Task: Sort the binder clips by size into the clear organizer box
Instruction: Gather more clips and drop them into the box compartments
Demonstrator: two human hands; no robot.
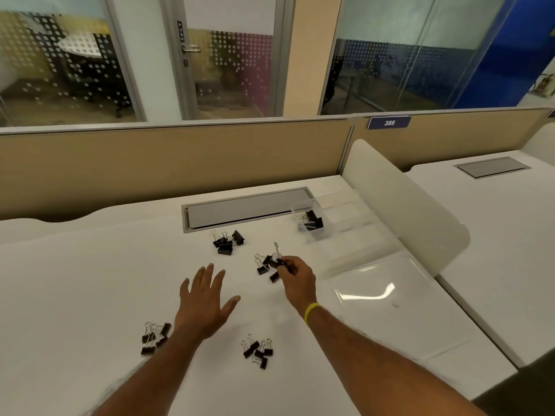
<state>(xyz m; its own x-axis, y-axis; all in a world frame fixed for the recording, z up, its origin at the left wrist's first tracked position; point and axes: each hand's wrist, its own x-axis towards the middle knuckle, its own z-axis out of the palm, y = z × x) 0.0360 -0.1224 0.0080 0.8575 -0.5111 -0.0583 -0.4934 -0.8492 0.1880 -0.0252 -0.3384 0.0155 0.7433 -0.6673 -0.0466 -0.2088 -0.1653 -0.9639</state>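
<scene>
**Clips in four heaps on a white desk, one pinched in the right hand**

White desk [90, 280] with a grey cable-tray flap [246, 210] set into it toward the back; tan partition panel [168, 163] behind, bearing a blue tag reading 386 [389, 122]; beyond that, glass office walls with dotted film and a door marked PUSH [180, 31]; a second white desk off to the right, past a curved white divider [399, 199].

Clear organizer box [339, 223] beyond and to the right of the right fingertips, lid [381, 286] swung open and lying flat just right of the right wrist; a few black clips [312, 223] already in its far-left compartment; other compartments hard to read through the clear plastic.

Right hand [295, 279] with a yellow band [310, 312] at the wrist; thumb and fingers closed in a pinch on one binder clip [278, 258], black body at the fingertips, wire handle upright and tilted slightly left, long axis near vertical; directly under and left of those fingertips, a small heap of clips [265, 267], handles splayed mostly up and left.

Left hand [204, 298] flat and empty, fingers spread and pointing away, just above or on the desk, cannot tell which; nothing between it and the heaps.

Another heap [228, 243] beyond the left fingertips, near the tray flap; one heap [154, 337] just left of the left wrist; one heap [258, 351] between the two forearms, handles mostly pointing away.
</scene>
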